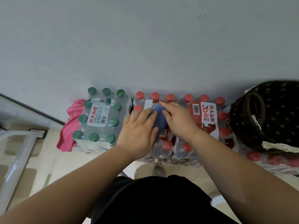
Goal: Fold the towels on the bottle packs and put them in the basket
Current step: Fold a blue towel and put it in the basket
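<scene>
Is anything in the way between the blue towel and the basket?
Nothing I can see. The blue towel lies on the red-capped bottle pack under the left hand and right hand. The basket stands to the right, and only bottle caps lie between, so lifting the towel over them should probably work.

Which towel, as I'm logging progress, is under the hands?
The blue towel on the red-capped pack; the pink towel lies untouched beside the green-capped pack.

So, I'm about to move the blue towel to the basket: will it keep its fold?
Probably floppy: the blue towel is a small cloth bundle, with the left hand and right hand pressing it flat. Likely light. It may slide on the glossy wrap of the pack.
</scene>
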Demonstrator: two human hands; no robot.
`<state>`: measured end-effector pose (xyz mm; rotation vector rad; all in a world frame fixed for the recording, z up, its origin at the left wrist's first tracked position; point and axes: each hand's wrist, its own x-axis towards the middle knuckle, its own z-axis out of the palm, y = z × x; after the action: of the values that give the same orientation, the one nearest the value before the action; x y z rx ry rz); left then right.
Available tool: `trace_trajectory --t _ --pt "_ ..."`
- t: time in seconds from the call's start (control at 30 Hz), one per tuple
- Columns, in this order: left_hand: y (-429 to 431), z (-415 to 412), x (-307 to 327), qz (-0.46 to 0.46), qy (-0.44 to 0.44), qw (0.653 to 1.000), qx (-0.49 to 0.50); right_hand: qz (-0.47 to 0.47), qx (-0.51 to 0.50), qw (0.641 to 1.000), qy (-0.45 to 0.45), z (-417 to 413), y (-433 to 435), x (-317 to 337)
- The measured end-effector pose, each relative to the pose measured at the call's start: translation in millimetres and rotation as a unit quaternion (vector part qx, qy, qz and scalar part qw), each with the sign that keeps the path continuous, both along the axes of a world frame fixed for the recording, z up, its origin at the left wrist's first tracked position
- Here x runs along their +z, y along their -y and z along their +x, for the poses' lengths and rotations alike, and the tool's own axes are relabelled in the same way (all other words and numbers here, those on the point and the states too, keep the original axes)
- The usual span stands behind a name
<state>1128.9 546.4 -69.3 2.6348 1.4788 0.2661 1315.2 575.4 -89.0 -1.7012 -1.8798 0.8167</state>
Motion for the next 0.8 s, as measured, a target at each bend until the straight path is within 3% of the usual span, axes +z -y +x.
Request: trace_trajectory --t 0.1,0.2,0.3,0.4,0.57,0.63,0.8 --pt "-2 7 -9 -0.072 -0.063 0.995 -0.004 -0.002 0.041 0.999 -0.013 5 -3 -3" --pt "4 10 -24 -0.084 -0.110 0.990 -0.003 -0.045 0.084 0.995 0.003 14 -14 3" --pt "6 15 -28 -0.070 -0.132 0.989 0.005 0.003 0.080 0.991 0.105 12 -19 7" --pt "6 21 -30 -0.074 -0.131 0.988 0.017 0.050 0.101 0.977 0.180 -1 -5 11" --pt "8 20 -30 -0.084 -0.100 0.991 0.015 -0.035 0.169 0.962 0.212 5 8 -9" --pt "8 12 -29 -0.085 -0.062 0.994 -0.003 -0.027 0.184 0.957 0.222 9 6 -11" --pt "-1 -5 -16 -0.172 0.188 0.965 0.056 -0.006 0.163 0.948 0.273 2 9 -10"
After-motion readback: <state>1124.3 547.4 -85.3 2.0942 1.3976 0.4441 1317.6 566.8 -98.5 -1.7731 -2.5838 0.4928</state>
